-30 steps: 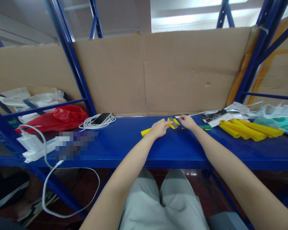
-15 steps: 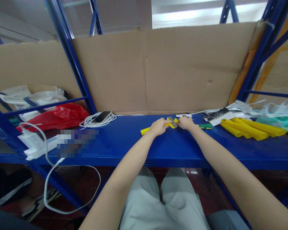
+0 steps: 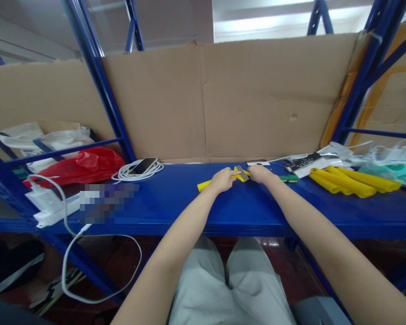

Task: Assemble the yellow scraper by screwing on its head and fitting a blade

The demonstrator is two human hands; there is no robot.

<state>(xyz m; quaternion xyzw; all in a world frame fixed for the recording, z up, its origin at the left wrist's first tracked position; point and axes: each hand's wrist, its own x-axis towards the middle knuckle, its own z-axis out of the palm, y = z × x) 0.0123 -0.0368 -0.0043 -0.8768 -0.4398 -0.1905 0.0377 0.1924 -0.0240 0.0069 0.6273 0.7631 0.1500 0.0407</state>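
My left hand (image 3: 222, 179) is closed round the yellow handle of a scraper (image 3: 203, 185), whose end sticks out to the left. A flat metal blade (image 3: 242, 173) sits at the scraper's head, between my two hands. My right hand (image 3: 259, 173) has its fingers closed at the right side of that head; the fingertips are partly hidden, so a small part in them cannot be made out. Just past my right wrist lies a green and yellow tool handle (image 3: 288, 178), partly behind the forearm.
Several yellow tubes (image 3: 355, 181) lie on the blue shelf (image 3: 176, 203) at right, beside a black and white package (image 3: 307, 164). On the left are a phone (image 3: 144, 165) on a coiled white cable, a power strip (image 3: 56, 215) and a red bag (image 3: 91, 161). Cardboard (image 3: 257, 99) stands behind.
The whole view has shifted very slightly. Both hands stay at the scraper's head, with the blade tilted a little differently between them.
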